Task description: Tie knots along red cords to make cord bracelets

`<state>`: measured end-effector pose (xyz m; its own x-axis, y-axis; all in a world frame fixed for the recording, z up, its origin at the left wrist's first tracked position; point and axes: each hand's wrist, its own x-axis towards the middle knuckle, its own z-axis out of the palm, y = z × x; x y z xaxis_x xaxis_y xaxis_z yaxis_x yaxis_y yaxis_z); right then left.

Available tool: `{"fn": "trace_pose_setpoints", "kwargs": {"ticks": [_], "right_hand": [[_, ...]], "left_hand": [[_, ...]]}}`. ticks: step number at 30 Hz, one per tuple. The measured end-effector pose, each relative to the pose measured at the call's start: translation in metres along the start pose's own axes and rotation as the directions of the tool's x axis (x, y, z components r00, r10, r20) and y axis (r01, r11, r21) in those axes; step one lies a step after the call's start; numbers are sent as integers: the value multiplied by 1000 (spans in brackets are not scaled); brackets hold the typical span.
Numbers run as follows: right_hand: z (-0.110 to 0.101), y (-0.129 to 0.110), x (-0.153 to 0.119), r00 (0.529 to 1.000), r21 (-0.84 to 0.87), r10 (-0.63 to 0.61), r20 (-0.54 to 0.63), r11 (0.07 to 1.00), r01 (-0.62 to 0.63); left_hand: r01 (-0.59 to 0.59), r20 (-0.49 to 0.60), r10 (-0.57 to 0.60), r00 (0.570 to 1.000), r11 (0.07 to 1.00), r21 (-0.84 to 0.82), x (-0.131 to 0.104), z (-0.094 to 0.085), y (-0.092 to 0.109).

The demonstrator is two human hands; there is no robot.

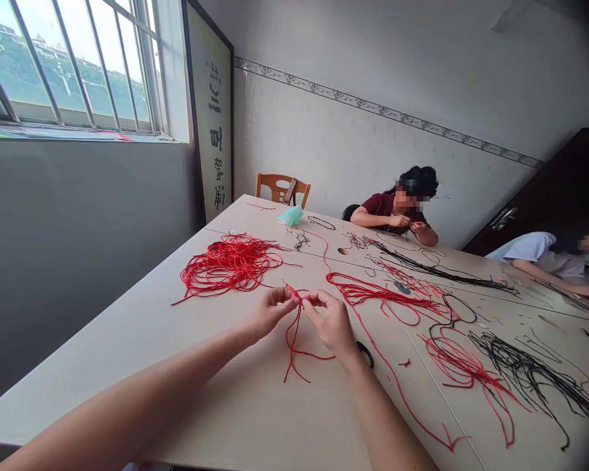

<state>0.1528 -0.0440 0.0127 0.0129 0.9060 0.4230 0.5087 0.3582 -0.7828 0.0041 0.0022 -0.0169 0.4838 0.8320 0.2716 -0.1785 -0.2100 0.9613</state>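
A big, pale table (142, 327) fills most of the view, and a wooden chair (277, 178) stands at its far end. On the table, a messy heap of red cords (230, 261) lies past the left hand (271, 314), and a long bunch of red cords (392, 297) lies past the right hand (330, 322). Both hands pinch the little red cord piece (293, 353) between them, over the table, fingertips close together. Its loose ends spread out below. A tiny red scrap (405, 363) lies to the right.
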Motion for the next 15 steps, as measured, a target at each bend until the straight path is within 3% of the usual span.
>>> {"fn": "trace_pose_setpoints", "kwargs": {"ticks": [5,9,15], "right_hand": [[-1,-1,0,999,-77,-40,-3,996,40],[0,0,-1,990,-229,-141,-22,964,132],[-2,1,0,983,-404,-184,5,899,170]], "left_hand": [[-21,-23,23,999,994,110,-1,0,0],[-20,-19,26,999,970,244,-3,1,4],[-1,24,-5,1000,971,238,-3,-1,2]]}}
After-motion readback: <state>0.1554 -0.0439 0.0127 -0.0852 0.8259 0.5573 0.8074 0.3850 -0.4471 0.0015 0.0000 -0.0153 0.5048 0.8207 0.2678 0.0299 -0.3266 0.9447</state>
